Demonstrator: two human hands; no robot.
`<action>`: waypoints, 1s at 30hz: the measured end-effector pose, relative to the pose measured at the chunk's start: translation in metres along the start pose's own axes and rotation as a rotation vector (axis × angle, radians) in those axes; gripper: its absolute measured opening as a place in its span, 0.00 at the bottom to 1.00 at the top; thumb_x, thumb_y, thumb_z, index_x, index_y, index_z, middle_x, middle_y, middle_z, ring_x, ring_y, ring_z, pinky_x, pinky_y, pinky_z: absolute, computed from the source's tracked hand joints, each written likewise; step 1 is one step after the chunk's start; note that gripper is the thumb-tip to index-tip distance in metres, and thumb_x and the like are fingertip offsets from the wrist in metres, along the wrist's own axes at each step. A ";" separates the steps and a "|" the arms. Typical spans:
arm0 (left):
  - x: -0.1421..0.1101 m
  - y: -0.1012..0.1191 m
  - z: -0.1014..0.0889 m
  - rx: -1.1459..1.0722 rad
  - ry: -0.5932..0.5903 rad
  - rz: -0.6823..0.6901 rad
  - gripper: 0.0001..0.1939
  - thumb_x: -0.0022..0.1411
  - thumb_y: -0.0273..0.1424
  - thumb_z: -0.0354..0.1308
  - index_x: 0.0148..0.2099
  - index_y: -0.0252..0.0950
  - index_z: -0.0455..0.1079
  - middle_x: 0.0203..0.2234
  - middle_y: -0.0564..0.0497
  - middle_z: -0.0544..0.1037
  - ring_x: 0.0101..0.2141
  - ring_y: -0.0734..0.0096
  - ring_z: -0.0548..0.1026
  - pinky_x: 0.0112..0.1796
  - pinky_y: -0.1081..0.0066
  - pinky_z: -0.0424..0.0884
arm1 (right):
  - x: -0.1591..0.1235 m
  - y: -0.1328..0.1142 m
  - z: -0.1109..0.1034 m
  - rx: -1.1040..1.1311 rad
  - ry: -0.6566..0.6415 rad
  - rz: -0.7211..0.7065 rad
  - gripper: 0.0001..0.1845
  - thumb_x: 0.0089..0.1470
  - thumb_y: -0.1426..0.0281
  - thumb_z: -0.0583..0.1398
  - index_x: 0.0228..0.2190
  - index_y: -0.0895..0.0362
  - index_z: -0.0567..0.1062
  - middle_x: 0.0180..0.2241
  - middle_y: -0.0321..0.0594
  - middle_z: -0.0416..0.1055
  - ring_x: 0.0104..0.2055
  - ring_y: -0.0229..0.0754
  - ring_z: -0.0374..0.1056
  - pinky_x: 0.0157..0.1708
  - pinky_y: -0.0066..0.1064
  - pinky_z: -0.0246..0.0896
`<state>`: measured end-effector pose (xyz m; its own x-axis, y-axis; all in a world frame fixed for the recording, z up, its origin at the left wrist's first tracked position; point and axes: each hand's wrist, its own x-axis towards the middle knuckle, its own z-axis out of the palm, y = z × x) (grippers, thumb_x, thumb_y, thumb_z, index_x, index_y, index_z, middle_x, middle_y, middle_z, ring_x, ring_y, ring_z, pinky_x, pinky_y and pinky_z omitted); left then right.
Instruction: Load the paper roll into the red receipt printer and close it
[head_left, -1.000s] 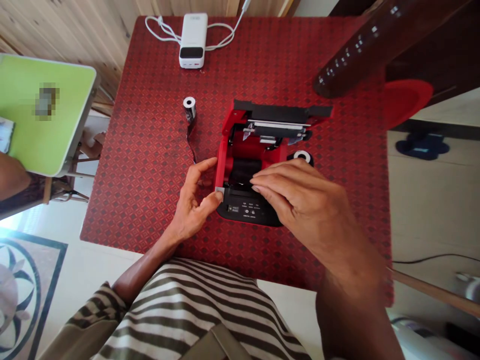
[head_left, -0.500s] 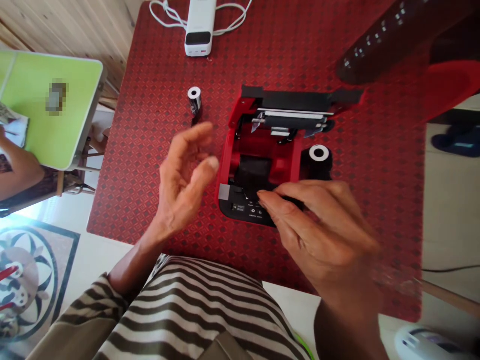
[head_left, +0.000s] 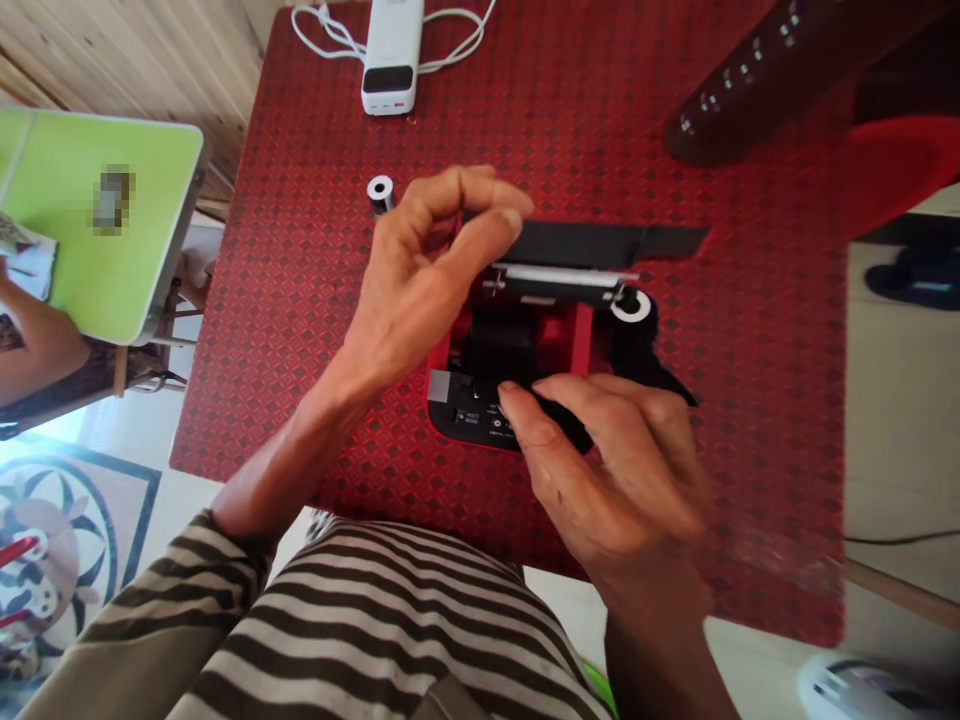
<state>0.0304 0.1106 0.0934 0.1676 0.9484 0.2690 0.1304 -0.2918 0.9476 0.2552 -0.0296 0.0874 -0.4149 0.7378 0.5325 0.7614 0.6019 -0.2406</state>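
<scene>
In the middle of the table, a red and black small printer (head_left: 439,405) stands with its hinged lid (head_left: 592,243) partly raised. Inside its bay lies a black roll (head_left: 501,338), its loose strip running toward the front panel. My left hand (head_left: 431,260) grips the lid's left end, fingers behind and thumb in front. My right hand (head_left: 607,450) is over the front right of the printer, thumb and forefinger pinched at the strip's end; the fingertips partly hide it. Just right of the printer is another black roll with a white core end (head_left: 631,306).
Behind my left hand a small roll (head_left: 380,190) stands on the red patterned table (head_left: 300,300). Farther back lies a white power bank (head_left: 391,60) with a white cable. A dark cylinder (head_left: 735,100) is at the back right. Another person's arm (head_left: 37,330) shows beside a green table (head_left: 150,200).
My left hand has moved up and right from beside the printer onto its lid. The lid has tilted forward and lower over the bay. My right hand stays at the front.
</scene>
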 end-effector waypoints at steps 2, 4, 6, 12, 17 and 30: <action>-0.019 0.008 -0.002 0.016 -0.008 -0.011 0.09 0.87 0.42 0.71 0.52 0.49 0.91 0.58 0.49 0.93 0.84 0.36 0.78 0.90 0.29 0.68 | 0.001 -0.002 0.001 -0.031 0.039 -0.017 0.27 0.73 0.84 0.74 0.66 0.51 0.89 0.54 0.51 0.94 0.53 0.59 0.89 0.51 0.54 0.90; -0.039 0.011 -0.002 0.026 -0.004 -0.033 0.06 0.86 0.40 0.72 0.58 0.51 0.91 0.67 0.48 0.91 0.87 0.36 0.73 0.91 0.28 0.65 | 0.002 -0.004 0.003 -0.045 0.062 -0.015 0.25 0.74 0.84 0.73 0.65 0.51 0.88 0.51 0.50 0.94 0.51 0.59 0.89 0.48 0.53 0.90; -0.059 0.007 0.000 0.024 0.016 -0.065 0.16 0.84 0.42 0.75 0.68 0.53 0.88 0.77 0.48 0.85 0.91 0.34 0.68 0.92 0.27 0.65 | 0.000 -0.006 0.007 -0.028 0.065 0.021 0.27 0.75 0.83 0.73 0.66 0.47 0.88 0.51 0.47 0.94 0.50 0.59 0.90 0.47 0.55 0.90; -0.092 -0.020 0.008 -0.065 0.012 -0.151 0.38 0.79 0.35 0.74 0.85 0.59 0.74 0.87 0.49 0.75 0.89 0.34 0.69 0.90 0.30 0.68 | -0.006 -0.013 0.017 -0.074 0.140 0.114 0.28 0.72 0.83 0.75 0.65 0.45 0.89 0.58 0.48 0.95 0.57 0.61 0.91 0.56 0.57 0.89; -0.094 -0.021 0.000 -0.018 -0.017 -0.169 0.32 0.75 0.31 0.75 0.76 0.57 0.85 0.86 0.50 0.76 0.93 0.37 0.62 0.93 0.32 0.62 | 0.001 -0.014 0.017 -0.054 0.146 0.108 0.21 0.74 0.83 0.74 0.59 0.49 0.87 0.62 0.47 0.96 0.63 0.60 0.94 0.60 0.54 0.85; -0.092 -0.046 0.000 -0.020 -0.017 -0.019 0.31 0.88 0.58 0.72 0.83 0.60 0.80 0.83 0.48 0.80 0.88 0.37 0.73 0.88 0.37 0.74 | 0.004 -0.012 0.013 -0.051 0.095 0.109 0.16 0.78 0.81 0.73 0.59 0.52 0.84 0.59 0.47 0.97 0.60 0.58 0.96 0.61 0.52 0.87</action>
<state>0.0087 0.0369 0.0247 0.1822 0.9514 0.2485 0.1139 -0.2714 0.9557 0.2382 -0.0303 0.0822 -0.2816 0.7642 0.5802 0.8247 0.5018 -0.2607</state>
